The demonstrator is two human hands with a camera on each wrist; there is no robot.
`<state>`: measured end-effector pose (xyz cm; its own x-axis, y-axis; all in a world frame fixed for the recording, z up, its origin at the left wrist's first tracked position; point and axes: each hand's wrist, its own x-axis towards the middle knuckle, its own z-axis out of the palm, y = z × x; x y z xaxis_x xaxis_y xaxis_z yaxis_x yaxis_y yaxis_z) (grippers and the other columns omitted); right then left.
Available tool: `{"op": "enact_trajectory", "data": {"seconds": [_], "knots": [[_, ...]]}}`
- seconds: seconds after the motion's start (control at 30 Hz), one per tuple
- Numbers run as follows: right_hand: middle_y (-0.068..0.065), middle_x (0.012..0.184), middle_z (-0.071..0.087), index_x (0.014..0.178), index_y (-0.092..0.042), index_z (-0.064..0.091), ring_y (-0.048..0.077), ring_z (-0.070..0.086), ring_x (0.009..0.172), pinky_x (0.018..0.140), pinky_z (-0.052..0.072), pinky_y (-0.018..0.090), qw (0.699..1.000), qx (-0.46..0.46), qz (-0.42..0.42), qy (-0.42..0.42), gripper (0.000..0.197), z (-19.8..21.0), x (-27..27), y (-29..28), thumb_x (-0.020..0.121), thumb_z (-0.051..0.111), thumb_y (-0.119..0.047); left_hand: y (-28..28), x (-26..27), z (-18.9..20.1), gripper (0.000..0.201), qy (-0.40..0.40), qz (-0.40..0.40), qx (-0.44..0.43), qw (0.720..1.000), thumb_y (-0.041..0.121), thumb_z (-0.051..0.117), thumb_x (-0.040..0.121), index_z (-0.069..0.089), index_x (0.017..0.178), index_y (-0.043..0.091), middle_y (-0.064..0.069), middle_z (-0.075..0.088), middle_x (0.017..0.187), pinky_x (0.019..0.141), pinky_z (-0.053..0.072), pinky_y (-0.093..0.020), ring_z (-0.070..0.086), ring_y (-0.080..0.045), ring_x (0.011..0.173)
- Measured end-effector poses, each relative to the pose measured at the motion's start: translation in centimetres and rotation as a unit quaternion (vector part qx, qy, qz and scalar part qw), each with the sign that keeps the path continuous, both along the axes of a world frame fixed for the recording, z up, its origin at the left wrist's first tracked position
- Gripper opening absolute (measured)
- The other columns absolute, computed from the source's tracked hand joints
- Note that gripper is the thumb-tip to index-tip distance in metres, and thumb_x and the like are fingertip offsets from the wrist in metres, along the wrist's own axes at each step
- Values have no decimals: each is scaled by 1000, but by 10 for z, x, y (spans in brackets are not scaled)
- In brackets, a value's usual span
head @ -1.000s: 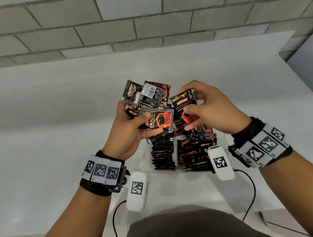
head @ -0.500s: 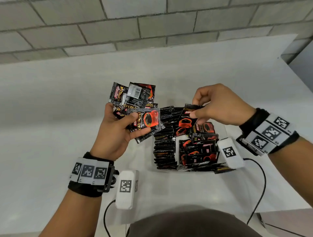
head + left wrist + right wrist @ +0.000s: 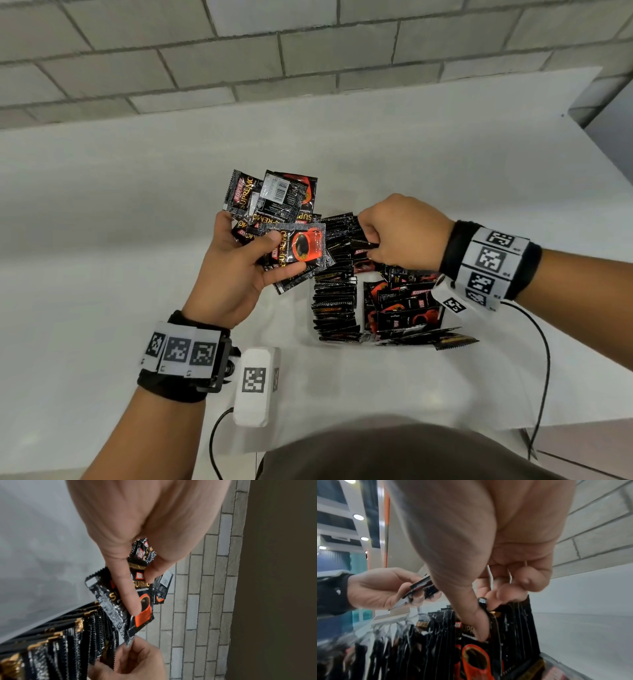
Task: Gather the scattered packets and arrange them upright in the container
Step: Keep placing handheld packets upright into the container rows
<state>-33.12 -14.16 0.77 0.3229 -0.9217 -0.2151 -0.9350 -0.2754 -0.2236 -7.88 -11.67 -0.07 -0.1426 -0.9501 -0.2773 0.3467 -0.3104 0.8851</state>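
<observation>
White table (image 3: 102, 240) against a grey block wall (image 3: 308, 51). On the table, clear container (image 3: 310, 337), packed with black-and-red packets (image 3: 334, 305) standing upright in rows, a few at the near right edge lying tilted. Above and left of the container, left hand (image 3: 236, 274), thumb clamped over a fanned bundle of packets (image 3: 274, 209), topmost one showing a red cup. Over the container's far end, right hand (image 3: 400, 236), fingers curled, thumb and fingertips pinching a single packet (image 3: 485, 616) pushed down among the standing ones. Marker-tagged bands on both wrists.
</observation>
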Motion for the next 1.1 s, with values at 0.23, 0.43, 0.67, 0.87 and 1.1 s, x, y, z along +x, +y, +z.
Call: {"op": "enact_trajectory", "data": {"seconds": [0.23,0.43,0.67,0.87,1.1], "knots": [[-16,79,42,96,-26,40,4,43,65,51,32,28,1000,5,-23,-8,63,-1,3,-8,63,93,-36,1,-1,0,42,3,-3,5,1000,-9,55,97,47,123,23,-5,73,123,64,64,-42,74,-33,105],[-8,89,57,102,-27,56,13,57,75,64,45,30,989,27,-52,-134,44,28,-7,-9,74,84,-47,1,-6,3,39,-1,-24,3,1000,-7,56,97,47,122,21,-4,73,123,64,64,-42,74,-33,104],[-3,89,69,94,-28,62,21,67,73,73,58,41,933,47,-83,-347,54,49,9,17,55,92,-53,4,-37,13,47,16,-91,-2,996,-3,59,96,42,135,17,-8,72,123,66,63,-44,74,-32,103],[-5,92,71,102,-29,67,25,66,76,77,57,47,928,48,-86,-358,47,39,5,24,65,93,-18,5,-48,15,25,21,-82,29,996,15,55,103,49,126,20,-10,70,126,65,63,-48,74,-35,103],[-4,107,65,127,-39,57,22,71,71,55,57,25,926,62,-73,-365,61,46,-10,25,86,73,3,4,-42,10,21,-13,-80,4,997,11,56,103,48,119,22,-1,71,125,61,62,-44,73,-29,108]]}}
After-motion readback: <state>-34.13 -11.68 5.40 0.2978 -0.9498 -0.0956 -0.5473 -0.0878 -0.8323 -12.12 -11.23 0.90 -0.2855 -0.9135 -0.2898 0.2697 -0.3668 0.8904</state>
